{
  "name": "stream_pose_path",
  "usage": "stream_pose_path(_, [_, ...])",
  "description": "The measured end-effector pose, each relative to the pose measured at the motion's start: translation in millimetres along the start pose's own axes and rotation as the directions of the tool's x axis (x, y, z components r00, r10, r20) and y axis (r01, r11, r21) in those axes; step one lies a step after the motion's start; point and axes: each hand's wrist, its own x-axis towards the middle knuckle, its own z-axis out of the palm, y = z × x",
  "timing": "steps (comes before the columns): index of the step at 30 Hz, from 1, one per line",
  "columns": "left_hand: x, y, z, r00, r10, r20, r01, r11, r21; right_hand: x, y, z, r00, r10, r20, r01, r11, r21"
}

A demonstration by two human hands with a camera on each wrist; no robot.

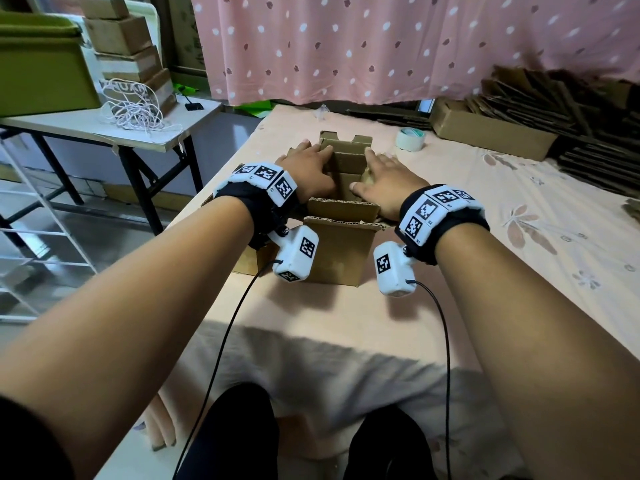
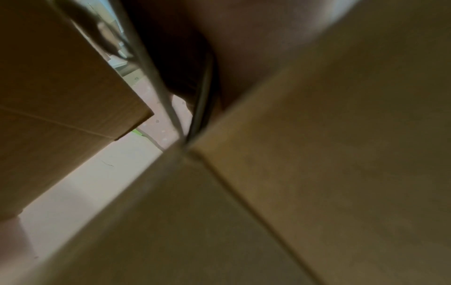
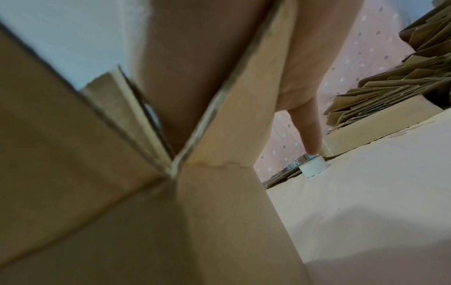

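Observation:
A brown cardboard box (image 1: 341, 251) stands open on the pink flowered cloth (image 1: 485, 271) in the head view. Its near flap (image 1: 343, 211) stands up and its far flap (image 1: 346, 142) leans away. My left hand (image 1: 311, 168) lies flat on the left side flap with straight fingers. My right hand (image 1: 382, 180) lies flat on the right side flap, thumb reaching over the opening. Both wrist views are filled by blurred box walls (image 2: 317, 173) (image 3: 122, 192). One straight finger (image 3: 310, 131) shows in the right wrist view. Whatever is inside the box is hidden.
A white tape roll (image 1: 410, 139) (image 3: 313, 168) lies beyond the box. A carton (image 1: 491, 133) and piles of flat cardboard (image 1: 571, 109) fill the far right. A folding table (image 1: 114, 129) at left carries a green bin (image 1: 41, 67), white cord (image 1: 133, 109) and stacked cartons (image 1: 128, 46).

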Motion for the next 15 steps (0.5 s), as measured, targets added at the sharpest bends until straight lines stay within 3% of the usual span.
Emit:
stream_pose_path(3, [0.5,-1.9,0.6,1.0,-0.004,0.003,0.004,1.0,0.0,4.0,2.0,2.0,0.999,-0.034,0.021,0.035,0.998,-0.048])
stream_pose_path(15, [-7.6,12.3,-5.2,0.999,-0.038,0.022,0.037,0.998,0.053,4.4,-8.2,-6.0,0.999,0.031,0.043,-0.028,0.997,-0.071])
